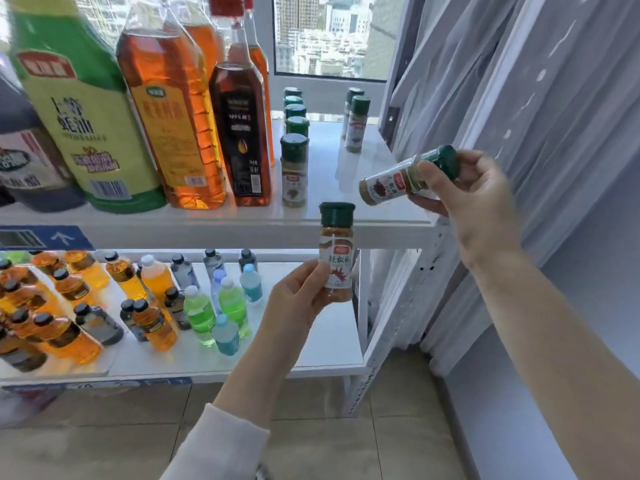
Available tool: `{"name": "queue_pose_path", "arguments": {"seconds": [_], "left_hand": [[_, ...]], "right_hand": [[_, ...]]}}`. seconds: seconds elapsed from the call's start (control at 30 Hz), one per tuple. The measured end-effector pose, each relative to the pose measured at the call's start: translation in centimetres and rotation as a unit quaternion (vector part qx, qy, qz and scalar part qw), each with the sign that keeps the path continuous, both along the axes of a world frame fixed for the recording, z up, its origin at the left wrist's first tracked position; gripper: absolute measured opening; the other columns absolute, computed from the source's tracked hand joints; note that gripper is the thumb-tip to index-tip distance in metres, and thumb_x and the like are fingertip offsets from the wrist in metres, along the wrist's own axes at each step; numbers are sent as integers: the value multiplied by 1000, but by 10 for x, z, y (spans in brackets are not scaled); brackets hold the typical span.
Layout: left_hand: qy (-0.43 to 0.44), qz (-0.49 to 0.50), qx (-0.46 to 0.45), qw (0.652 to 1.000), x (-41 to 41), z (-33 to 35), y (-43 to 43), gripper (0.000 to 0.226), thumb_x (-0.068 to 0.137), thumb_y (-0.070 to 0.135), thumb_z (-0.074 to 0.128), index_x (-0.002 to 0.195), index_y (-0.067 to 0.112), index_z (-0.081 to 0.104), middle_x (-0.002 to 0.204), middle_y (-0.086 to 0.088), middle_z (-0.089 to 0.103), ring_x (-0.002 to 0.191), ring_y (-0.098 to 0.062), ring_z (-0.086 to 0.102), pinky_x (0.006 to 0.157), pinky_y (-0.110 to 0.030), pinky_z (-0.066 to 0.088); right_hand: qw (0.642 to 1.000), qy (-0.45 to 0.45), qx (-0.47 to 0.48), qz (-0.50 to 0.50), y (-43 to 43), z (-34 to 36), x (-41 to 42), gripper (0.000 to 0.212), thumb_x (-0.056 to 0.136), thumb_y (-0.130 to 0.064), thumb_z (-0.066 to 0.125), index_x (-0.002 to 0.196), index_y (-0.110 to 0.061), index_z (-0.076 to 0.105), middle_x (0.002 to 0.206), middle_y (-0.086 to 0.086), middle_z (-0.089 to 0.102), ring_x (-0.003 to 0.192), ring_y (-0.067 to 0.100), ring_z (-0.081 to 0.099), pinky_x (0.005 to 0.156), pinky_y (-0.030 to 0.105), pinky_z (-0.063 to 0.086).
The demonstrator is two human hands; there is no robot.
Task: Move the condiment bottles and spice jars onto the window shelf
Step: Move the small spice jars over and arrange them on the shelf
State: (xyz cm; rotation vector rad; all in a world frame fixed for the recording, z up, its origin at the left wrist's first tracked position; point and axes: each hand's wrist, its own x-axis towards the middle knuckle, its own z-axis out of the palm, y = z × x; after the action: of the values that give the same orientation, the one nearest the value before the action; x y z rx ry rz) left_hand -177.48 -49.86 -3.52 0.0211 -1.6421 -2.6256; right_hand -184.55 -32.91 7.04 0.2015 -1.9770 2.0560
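While the left hand (294, 299) is holding the red-label spice jar (336, 251) upright, thumb on the label front and fingers curled round the back, the jar is hanging in the air in front of the near edge of the window shelf (346, 223). Can't tell whether it's touching the edge.

Right hand (464, 202) is gripping a second spice jar (398, 181) near its green cap, thumb across the front and fingers wrapped behind. That jar is tilting hard, base pointing left and slightly down, and hovering above the shelf's near-right corner.

On the window shelf:
- a row of green-capped jars (294, 171) is running from near to far along the middle
- two more jars (356, 123) are standing far right, close to the window (329, 36)
- big bottles are crowding the left side: a green-label bottle (86, 116), an amber oil bottle (169, 109) and a dark-label bottle (242, 133), which is standing just left of the jar row
- a dark jug (27, 168) is showing at the far-left frame edge

Below, the lower shelf (329, 341) is carrying small drink bottles (138, 299), amber ones left, green and blue ones to their right. A sheer curtain (536, 98) is hanging on the right. Tiled floor (329, 445) is showing underneath.
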Motion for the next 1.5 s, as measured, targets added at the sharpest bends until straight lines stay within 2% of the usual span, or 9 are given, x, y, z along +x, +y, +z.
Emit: {"name": "queue_pose_path", "arguments": {"seconds": [0.17,0.33,0.47,0.57,0.77,0.93,1.1,1.2,1.5], "left_hand": [[6,-8,-30,999,-43,17,-6,33,71,37,54,94,17,67,83,2,74,78,-11,68,80,-24,54],[11,-6,-64,998,-74,31,0,32,69,42,56,91,21,67,85,3,74,80,-11,68,75,-18,52],[-7,24,-75,997,-96,38,4,29,66,49,58,80,28,73,92,2,74,93,-17,68,90,-31,50],[-12,43,-78,996,-111,47,6,27,71,49,63,80,26,74,92,-2,74,93,-20,68,92,-37,50],[5,64,-84,994,-141,63,11,35,71,43,53,96,21,63,97,-4,72,89,-15,69,86,-29,54],[-2,62,-99,993,-159,60,13,18,89,28,50,101,19,60,96,-4,70,84,-13,69,83,-26,55],[-1,65,-112,992,-168,58,12,24,92,24,47,110,13,57,95,-4,70,80,-12,70,87,-30,53],[-2,68,-114,991,-171,57,12,16,93,23,46,104,18,57,92,-1,70,78,-9,70,84,-26,54],[-2,70,-130,989,-173,54,11,16,93,24,46,104,22,57,93,0,70,82,-12,70,84,-27,54]], "right_hand": [[998,12,49,-33,-20,7,-77,33,77,-18,74,103,-16,54,103,8,66,94,19,66,74,30,59],[990,3,128,-55,-30,-5,-150,41,72,-24,79,105,-20,55,103,8,67,93,20,66,84,43,55],[984,-8,169,-58,-38,-10,-190,41,73,-19,78,102,-15,51,104,6,66,92,19,66,85,42,55],[980,-2,190,-53,-44,-8,-209,41,74,-17,77,108,-9,56,106,9,68,92,19,65,86,40,54],[974,6,223,-37,-56,-3,-230,44,76,-19,76,116,-11,59,107,7,67,88,15,62,86,37,54],[968,8,246,-37,-55,-6,-236,49,78,-21,74,122,-10,57,113,7,66,91,14,59,89,30,50],[970,2,240,-36,-56,-14,-237,52,79,-22,72,127,-12,54,119,5,64,92,11,59,91,26,47],[974,-1,226,-29,-57,-15,-238,54,81,-20,71,131,-11,51,122,6,62,94,11,59,85,20,45],[981,-2,189,-47,-61,-20,-239,42,81,-16,71,117,-8,51,120,6,62,96,11,61,75,12,41]]}}
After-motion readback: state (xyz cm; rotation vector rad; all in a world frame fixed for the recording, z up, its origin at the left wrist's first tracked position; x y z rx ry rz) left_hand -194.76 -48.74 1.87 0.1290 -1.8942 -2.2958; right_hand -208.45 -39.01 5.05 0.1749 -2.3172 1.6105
